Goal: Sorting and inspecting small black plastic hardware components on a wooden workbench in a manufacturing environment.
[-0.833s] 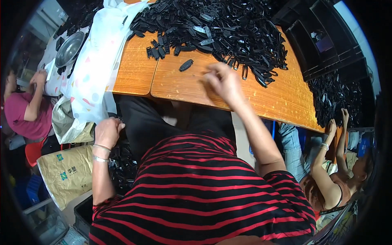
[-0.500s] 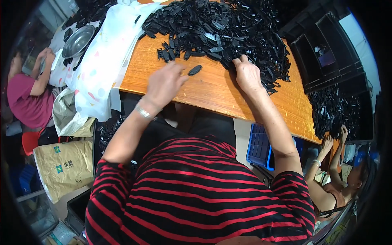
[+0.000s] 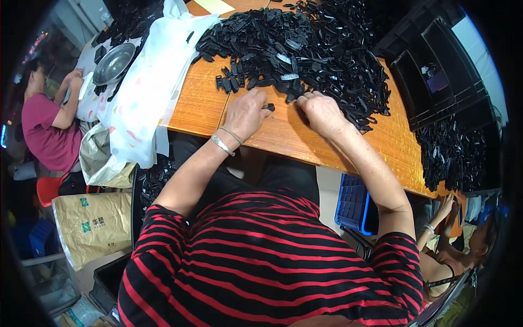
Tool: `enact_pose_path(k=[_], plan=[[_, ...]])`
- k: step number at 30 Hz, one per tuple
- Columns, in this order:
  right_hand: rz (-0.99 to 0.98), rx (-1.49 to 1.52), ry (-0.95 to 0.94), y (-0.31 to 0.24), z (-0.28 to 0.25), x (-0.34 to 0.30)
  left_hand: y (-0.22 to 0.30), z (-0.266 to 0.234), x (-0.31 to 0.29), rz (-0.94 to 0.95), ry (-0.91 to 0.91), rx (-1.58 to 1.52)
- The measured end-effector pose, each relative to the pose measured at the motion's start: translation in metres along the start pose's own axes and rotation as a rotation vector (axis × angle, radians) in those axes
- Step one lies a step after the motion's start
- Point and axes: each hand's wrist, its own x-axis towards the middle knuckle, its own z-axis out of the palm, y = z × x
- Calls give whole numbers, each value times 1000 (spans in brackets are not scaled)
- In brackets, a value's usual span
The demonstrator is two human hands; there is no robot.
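The left hand (image 3: 246, 115) is half-curling over a black part (image 3: 270, 107) on the table (image 3: 294, 133); the right hand (image 3: 322, 113) likewise by the heap (image 3: 310, 49); I'm not making out either grip; plenty is apparently waiting.

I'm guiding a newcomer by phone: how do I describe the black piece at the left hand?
On the wooden table, find the black heap. Nearer the wearer is the braceleted left hand. The black piece shows at its right side, partly covered, separate from the heap.

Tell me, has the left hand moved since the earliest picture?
Yes, the left hand has moved forward and right, from outside the wooden table to over its top.
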Motion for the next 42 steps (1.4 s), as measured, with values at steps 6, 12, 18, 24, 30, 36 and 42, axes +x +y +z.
enact_pose_path(k=[6,12,18,24,30,36,42], plan=[[-8,432,110,-9,5,1,-6,1,-7,-104,131,-275],[-16,338,113,-12,-5,-6,-22,-1,-13,-197,43,-413],[-233,105,7,-21,-1,-6,-15,-2,-12,-403,-44,-932],[-97,355,-3,-21,-5,-5,-7,-11,-15,-547,-117,-1136],[427,1521,619,-59,-1,-3,6,-8,-20,-561,-133,-1332],[488,1115,410,-73,14,-6,15,-14,-20,-562,-52,-1341],[471,1199,586,-77,3,-9,19,-15,-20,-509,31,-1294]])
